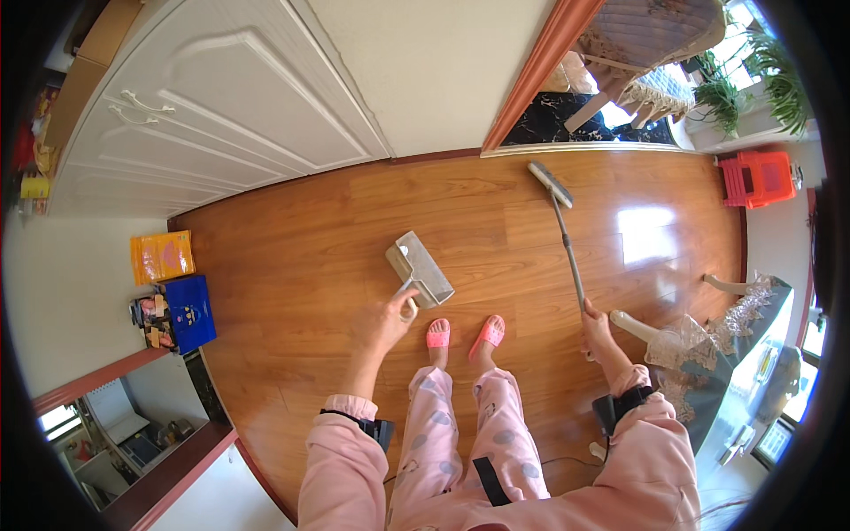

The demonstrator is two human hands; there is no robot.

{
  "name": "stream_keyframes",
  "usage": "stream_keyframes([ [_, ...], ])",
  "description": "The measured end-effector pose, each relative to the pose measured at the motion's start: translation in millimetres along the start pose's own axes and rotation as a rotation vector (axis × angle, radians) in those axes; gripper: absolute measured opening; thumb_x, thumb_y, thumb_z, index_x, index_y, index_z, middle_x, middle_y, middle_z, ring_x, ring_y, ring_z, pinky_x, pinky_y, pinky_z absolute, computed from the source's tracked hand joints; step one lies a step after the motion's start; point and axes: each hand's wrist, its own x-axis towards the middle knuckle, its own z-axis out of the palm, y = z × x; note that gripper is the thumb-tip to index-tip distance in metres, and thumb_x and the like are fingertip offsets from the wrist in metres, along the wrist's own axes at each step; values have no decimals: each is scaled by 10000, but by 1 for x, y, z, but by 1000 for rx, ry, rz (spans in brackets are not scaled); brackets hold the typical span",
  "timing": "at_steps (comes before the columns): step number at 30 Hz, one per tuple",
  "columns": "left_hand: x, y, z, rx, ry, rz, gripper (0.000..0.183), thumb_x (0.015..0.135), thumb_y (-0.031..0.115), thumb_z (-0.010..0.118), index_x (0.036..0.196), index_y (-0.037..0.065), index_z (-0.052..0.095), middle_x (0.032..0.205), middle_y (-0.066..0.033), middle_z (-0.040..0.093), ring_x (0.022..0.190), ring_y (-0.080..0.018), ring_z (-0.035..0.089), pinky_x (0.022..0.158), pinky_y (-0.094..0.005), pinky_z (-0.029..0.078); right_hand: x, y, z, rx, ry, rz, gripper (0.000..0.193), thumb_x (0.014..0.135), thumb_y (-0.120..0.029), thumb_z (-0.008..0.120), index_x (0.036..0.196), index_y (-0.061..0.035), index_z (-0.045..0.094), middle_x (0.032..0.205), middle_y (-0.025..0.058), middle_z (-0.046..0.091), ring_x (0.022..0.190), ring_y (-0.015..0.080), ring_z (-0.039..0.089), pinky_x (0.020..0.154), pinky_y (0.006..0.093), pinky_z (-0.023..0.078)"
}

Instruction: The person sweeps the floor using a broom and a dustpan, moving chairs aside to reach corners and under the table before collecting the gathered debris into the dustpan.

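Note:
My left hand (385, 322) is closed around the upright handle of a pale grey dustpan (428, 273), just ahead of my feet and slightly left. A small white bit shows near the dustpan's back edge. On the right, my right hand (598, 333) grips the thin grey stick of a broom (567, 241). The broom's flat head (551, 185) is at the far side of the wood floor (336, 230), close to the doorway sill and apart from the dustpan. Pink slippers (489, 334) are on my feet, between the two tools.
White cabinet doors (221, 97) line the far left. An orange package (163, 257) and a blue box (189, 311) stand by the left wall. Red plastic stools (760, 179) are stacked at the far right. A table with a lace-edged cloth (708, 354) and pale legs stands near my right arm.

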Motion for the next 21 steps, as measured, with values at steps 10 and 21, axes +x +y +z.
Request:
stream_keyframes([
  [10,-22,10,5,-51,22,224,207,823,269,642,1030,279,655,577,-108,615,493,-308,609,433,-432,463,-178,82,109,120,-321,269,456,992,-270,440,1437,-336,369,577,31,434,415,117,394,369,264,332],
  [21,-20,-2,4,-94,11,298,217,820,250,643,1032,215,666,616,-100,640,538,-269,642,466,-410,497,-216,41,73,239,-275,269,477,969,-196,454,1441,-235,397,595,3,435,417,92,365,372,222,307],
])
